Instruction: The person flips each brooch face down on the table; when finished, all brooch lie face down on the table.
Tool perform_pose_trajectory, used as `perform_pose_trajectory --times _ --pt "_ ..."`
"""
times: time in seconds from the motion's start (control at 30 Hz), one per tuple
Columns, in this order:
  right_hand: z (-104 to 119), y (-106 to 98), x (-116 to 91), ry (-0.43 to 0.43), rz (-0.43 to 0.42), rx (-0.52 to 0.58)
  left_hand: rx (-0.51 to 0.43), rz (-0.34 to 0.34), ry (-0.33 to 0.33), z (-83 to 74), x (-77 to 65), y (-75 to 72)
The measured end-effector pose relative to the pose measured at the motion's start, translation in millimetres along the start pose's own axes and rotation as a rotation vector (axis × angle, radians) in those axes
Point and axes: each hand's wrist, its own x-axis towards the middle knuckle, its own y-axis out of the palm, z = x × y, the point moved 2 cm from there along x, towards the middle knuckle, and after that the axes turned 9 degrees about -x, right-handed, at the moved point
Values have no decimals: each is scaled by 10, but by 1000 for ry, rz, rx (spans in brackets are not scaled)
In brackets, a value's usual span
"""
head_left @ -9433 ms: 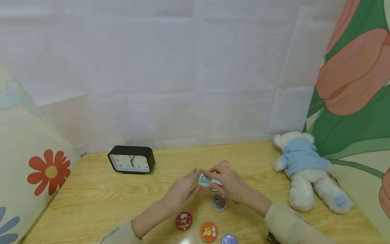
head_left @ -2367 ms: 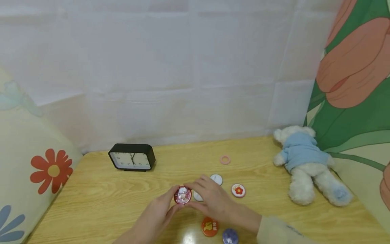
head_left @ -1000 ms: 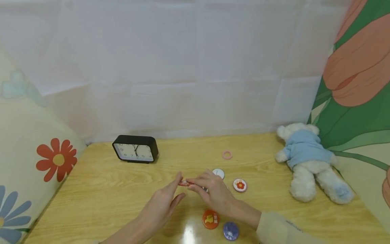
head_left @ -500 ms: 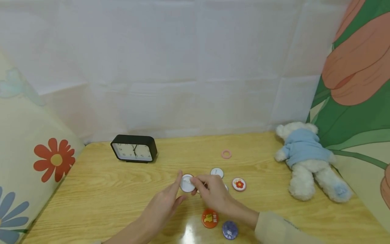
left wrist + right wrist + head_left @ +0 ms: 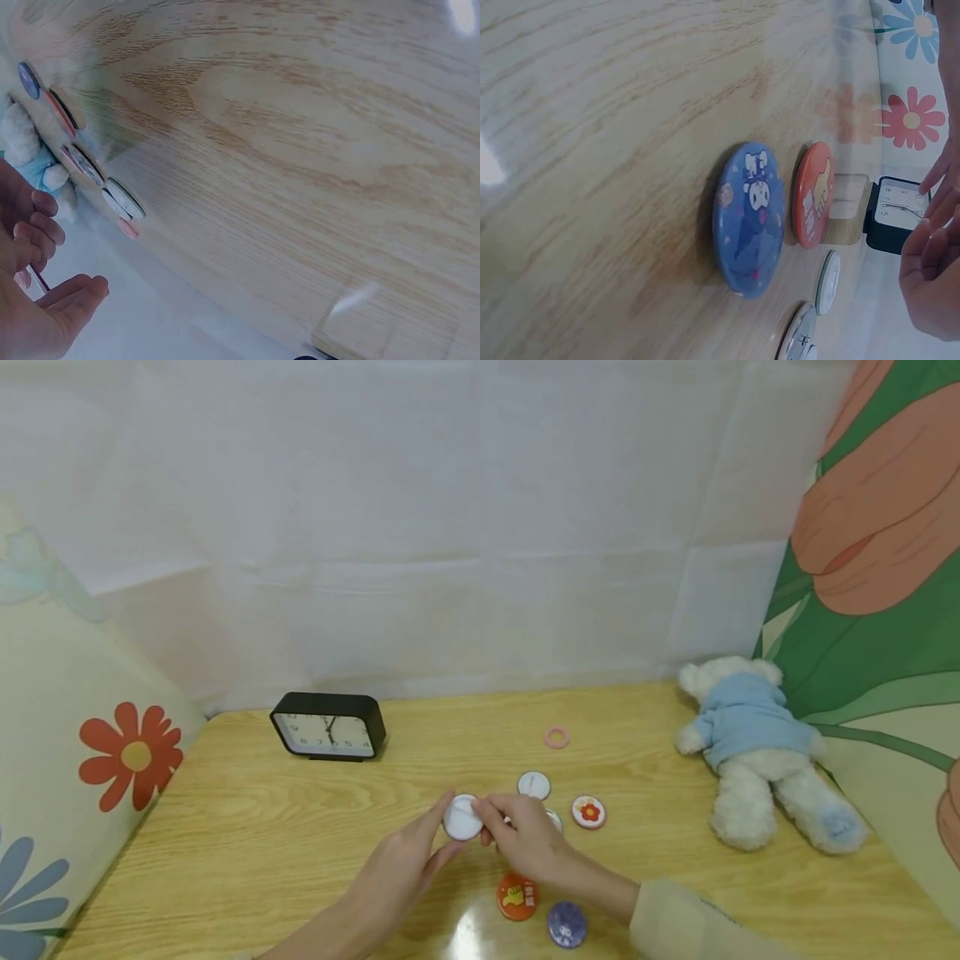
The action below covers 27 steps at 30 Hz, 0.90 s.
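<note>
Above the table, both hands hold a round button badge [image 5: 462,817] with its white back and pin facing up. The left hand [image 5: 401,860] holds it at the left edge, between thumb and forefinger. At the other edge, the right hand [image 5: 528,839] pinches it, thumb on the back. In the left wrist view, only a thin edge of the badge [image 5: 37,279] shows between the fingers. Below the hands lie an orange thumbs-up badge [image 5: 517,896] and a blue-purple badge [image 5: 567,925]. A white-backed badge [image 5: 534,786] and a flower badge [image 5: 588,812] lie to the right.
Another badge [image 5: 555,820] is partly hidden behind the right hand. A pink ring [image 5: 557,737] lies farther back. A black clock [image 5: 328,727] stands at back left, and a plush bear [image 5: 757,743] in a blue top lies on the right of the wooden table [image 5: 225,860].
A green badge was in the hands at first; later they held a red one, which has been turned over to show its white back. The flower badge now lies on the right.
</note>
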Motion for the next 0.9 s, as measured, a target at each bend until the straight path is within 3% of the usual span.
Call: perform_pose_trajectory --times 0.2,0.4,0.6,0.77,0.9 --pt "-27 22 -4 -36 7 -17 -8 19 -17 8 0 -11" --pt "-67 36 1 -236 -22 -98 -20 62 -73 16 1 -37" --pt "-105 6 -37 -464 -15 -346 -60 129 -61 39 -28 -62" --pt "-115 -2 -47 -577 -28 -597 -90 166 -44 65 -69 -65" --pt "-113 37 -30 -657 -17 -691 -92 182 -49 86 -109 -46"
